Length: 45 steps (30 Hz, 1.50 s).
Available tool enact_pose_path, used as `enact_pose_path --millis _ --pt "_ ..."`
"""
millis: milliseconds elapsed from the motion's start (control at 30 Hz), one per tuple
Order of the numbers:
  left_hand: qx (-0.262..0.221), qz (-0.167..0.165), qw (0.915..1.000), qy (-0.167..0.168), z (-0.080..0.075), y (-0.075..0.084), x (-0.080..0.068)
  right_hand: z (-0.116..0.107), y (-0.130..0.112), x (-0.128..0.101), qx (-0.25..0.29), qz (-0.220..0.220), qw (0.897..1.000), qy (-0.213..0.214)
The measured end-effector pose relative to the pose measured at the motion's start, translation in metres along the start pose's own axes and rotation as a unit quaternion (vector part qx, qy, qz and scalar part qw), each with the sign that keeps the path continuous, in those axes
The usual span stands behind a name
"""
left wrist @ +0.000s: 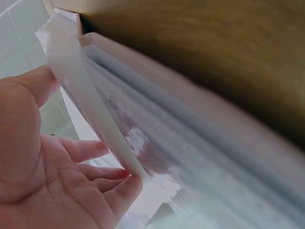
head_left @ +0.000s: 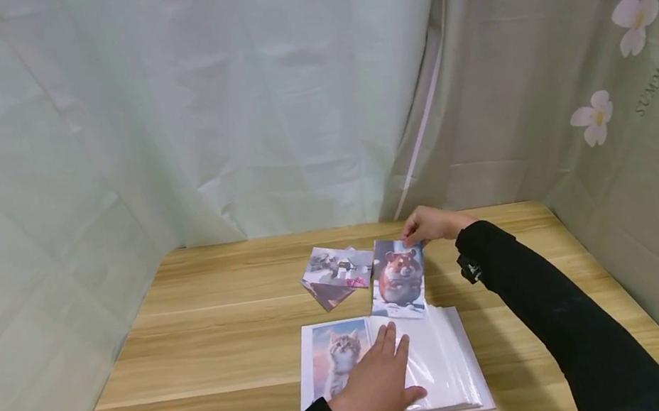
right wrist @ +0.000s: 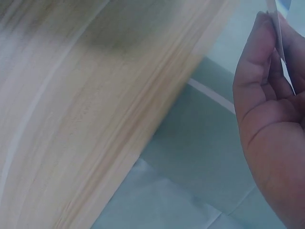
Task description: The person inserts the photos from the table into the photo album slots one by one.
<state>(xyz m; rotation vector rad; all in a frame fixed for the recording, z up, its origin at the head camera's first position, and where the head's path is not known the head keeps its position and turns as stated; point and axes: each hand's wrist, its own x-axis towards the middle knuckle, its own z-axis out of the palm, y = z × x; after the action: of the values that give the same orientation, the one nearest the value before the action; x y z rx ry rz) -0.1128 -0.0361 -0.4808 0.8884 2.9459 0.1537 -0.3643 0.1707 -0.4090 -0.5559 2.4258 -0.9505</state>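
The hamster photo [head_left: 398,277] hangs tilted above the wooden table [head_left: 208,339], its lower edge just over the far edge of the open photo album [head_left: 441,360]. The right hand [head_left: 429,224] pinches its top corner — in the right wrist view fingers [right wrist: 259,52] and thumb close on the thin edge of the print. The left hand [head_left: 374,385] lies flat, fingers straight, across the album's pages, beside the kitten photo [head_left: 337,359] in the left page. A few loose photos [head_left: 336,272] lie just left of the hamster photo.
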Motion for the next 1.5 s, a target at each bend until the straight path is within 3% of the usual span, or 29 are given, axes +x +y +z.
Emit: enact_pose_path --millis 433,900,1167,1500 --pt "0.017 0.006 0.9998 -0.007 0.000 0.002 0.002 0.011 -0.009 0.005 -0.005 -0.008 0.999 -0.046" --pt "0.000 0.004 1.0000 -0.006 -0.001 0.001 0.002 0.024 -0.003 0.004 -0.014 -0.003 0.998 -0.062" --pt "-0.011 0.011 0.9999 -0.005 0.002 -0.001 0.003 0.030 -0.005 0.005 0.006 -0.002 0.994 -0.108" --pt "-0.021 0.015 0.9997 -0.002 0.003 -0.003 0.003 0.040 -0.004 0.005 -0.001 -0.003 0.992 -0.128"
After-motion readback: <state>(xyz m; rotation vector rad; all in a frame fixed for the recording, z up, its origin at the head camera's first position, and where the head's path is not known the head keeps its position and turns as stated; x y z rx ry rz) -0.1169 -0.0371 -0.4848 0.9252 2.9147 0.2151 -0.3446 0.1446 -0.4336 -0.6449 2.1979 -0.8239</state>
